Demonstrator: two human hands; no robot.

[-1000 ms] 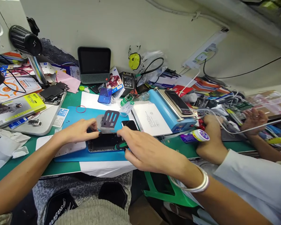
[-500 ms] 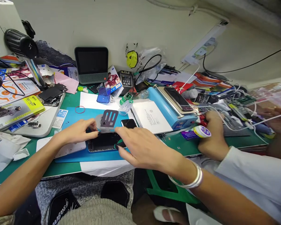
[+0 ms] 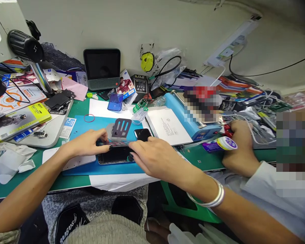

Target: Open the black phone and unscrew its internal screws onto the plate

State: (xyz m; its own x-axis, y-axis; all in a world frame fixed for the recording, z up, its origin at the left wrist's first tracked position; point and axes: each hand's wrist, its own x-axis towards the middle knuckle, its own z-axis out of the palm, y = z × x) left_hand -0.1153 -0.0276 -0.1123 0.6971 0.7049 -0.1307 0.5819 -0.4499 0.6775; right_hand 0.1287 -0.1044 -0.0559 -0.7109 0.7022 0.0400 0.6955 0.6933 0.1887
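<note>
A phone [image 3: 112, 157] with a dark, glossy face and a metal-looking rim lies on the blue mat [image 3: 83, 126]. My left hand [image 3: 91, 144] grips its far left edge, thumb along the edge and fingers curled behind. A thin shiny strip [image 3: 118, 143] shows along the far edge between my hands. My right hand [image 3: 156, 156] is bent over the phone's right end, fingers closed around a small green piece [image 3: 129, 158], mostly hidden. Behind the phone stands a dark slotted bracket [image 3: 122, 127]. A smaller black phone [image 3: 141, 134] lies beyond my right fingers.
A white panel [image 3: 73, 158] lies partly under my left wrist. At right are a white booklet [image 3: 167, 125], a blue machine [image 3: 176, 105] and a purple-and-white tube [image 3: 220, 144]. Another person's arm [image 3: 241, 149] rests beside it. A microscope [image 3: 25, 45] overhangs the left.
The view has shifted slightly, so the bench appears a little further right. Both hands stay at the phone, and the shiny strip along its far edge shows more plainly.
</note>
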